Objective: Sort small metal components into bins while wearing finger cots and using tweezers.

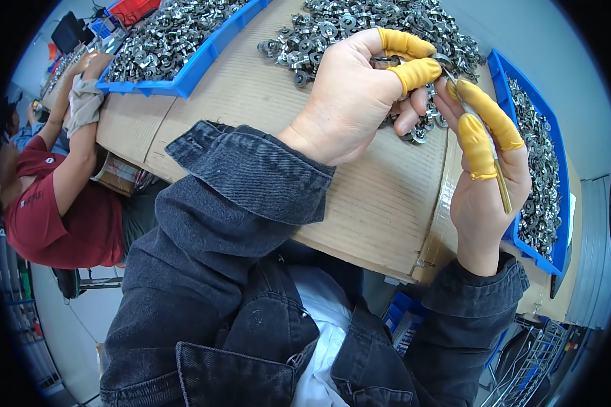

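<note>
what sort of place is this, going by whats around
Probably a factory or workshop handling small parts: there's a heap of little metal pieces on the table, blue trays full of similar ones, and another person off to the left.

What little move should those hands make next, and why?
Perhaps the right hand should steady the slim silver-and-brass-coloured metal tool: its tip sits close to the small shiny round metal part the left hand pinches, though contact is unclear.
</note>
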A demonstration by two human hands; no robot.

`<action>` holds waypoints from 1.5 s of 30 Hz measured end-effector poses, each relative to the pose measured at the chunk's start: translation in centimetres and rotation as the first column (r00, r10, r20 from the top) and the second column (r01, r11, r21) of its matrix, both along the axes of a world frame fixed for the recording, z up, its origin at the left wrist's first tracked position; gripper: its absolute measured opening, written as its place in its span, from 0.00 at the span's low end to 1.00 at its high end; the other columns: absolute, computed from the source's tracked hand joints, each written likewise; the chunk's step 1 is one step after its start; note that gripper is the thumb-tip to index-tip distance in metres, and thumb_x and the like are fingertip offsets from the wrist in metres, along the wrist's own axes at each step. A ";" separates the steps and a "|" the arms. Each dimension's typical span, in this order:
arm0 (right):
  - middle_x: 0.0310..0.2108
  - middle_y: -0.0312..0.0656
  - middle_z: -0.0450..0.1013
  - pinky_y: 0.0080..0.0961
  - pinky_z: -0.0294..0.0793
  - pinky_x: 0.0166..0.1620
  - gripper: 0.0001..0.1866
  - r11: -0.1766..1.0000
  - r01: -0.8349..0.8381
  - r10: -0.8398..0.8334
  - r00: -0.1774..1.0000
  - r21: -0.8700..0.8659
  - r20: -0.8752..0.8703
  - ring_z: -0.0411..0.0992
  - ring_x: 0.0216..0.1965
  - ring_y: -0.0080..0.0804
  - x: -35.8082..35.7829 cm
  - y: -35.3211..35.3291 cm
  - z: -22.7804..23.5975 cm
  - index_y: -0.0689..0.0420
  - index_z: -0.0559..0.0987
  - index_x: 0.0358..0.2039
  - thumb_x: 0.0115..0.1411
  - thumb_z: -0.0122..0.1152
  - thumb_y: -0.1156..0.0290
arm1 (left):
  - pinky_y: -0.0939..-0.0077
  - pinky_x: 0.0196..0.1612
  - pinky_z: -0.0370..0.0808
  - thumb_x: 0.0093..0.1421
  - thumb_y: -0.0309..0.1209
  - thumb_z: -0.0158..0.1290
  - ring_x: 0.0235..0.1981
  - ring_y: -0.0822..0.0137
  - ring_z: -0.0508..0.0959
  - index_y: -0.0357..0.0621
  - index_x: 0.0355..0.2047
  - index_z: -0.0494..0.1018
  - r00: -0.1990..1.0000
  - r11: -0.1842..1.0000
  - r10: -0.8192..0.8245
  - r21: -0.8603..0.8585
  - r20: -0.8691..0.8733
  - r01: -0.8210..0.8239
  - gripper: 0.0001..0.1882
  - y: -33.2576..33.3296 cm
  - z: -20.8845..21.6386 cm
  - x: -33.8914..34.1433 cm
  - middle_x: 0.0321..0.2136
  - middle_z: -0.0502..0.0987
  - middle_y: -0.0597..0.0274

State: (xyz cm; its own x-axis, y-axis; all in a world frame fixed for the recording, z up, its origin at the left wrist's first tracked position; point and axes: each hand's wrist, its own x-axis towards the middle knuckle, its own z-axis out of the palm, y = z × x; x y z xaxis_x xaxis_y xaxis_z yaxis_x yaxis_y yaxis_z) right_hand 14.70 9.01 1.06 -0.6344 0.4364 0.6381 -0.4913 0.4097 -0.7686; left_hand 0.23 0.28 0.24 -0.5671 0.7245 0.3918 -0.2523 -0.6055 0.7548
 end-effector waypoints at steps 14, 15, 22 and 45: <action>0.44 0.49 0.77 0.21 0.76 0.49 0.12 0.877 0.247 -0.238 0.968 0.411 -0.075 0.77 0.43 0.34 -0.3 0.3 0.0 0.67 0.75 0.45 0.60 0.57 0.84 | 0.87 0.13 0.68 0.61 0.18 0.51 0.13 0.73 0.71 0.32 0.43 0.69 0.995 0.999 0.005 -0.046 -0.104 -0.010 0.10 -0.4 0.4 0.5 0.20 0.74 0.55; 0.44 0.49 0.77 0.21 0.76 0.50 0.12 0.918 0.210 -0.193 0.978 0.337 -0.082 0.77 0.43 0.34 -0.4 0.2 -0.1 0.67 0.75 0.45 0.60 0.57 0.84 | 0.87 0.13 0.68 0.61 0.18 0.51 0.13 0.73 0.71 0.32 0.43 0.69 0.998 0.999 0.003 -0.032 -0.070 -0.006 0.10 -0.3 0.3 0.5 0.20 0.74 0.55; 0.48 0.54 0.74 0.37 0.76 0.54 0.13 0.998 0.023 -0.014 0.989 0.062 -0.144 0.76 0.48 0.46 -0.1 0.2 0.1 0.65 0.72 0.51 0.67 0.48 0.78 | 0.87 0.13 0.68 0.61 0.18 0.51 0.13 0.73 0.71 0.32 0.42 0.69 0.999 0.999 -0.044 0.019 0.006 0.044 0.09 -0.3 0.2 0.2 0.20 0.74 0.55; 0.44 0.51 0.77 0.22 0.77 0.49 0.12 0.963 0.184 -0.154 0.975 0.199 -0.158 0.78 0.44 0.34 -0.6 -0.7 0.2 0.69 0.74 0.46 0.61 0.57 0.83 | 0.86 0.13 0.69 0.61 0.18 0.51 0.14 0.73 0.71 0.32 0.43 0.68 0.998 0.998 -0.054 0.017 0.041 0.053 0.09 -0.4 0.5 0.2 0.21 0.74 0.54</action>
State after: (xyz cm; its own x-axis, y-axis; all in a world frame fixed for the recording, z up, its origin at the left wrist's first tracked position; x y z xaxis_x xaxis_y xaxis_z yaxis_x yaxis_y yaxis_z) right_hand 14.09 8.27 1.23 -0.4607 0.3753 0.8043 -0.4976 0.6412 -0.5842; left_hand 0.45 -0.15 0.70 -0.5436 0.7481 0.3805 -0.3152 -0.6021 0.7335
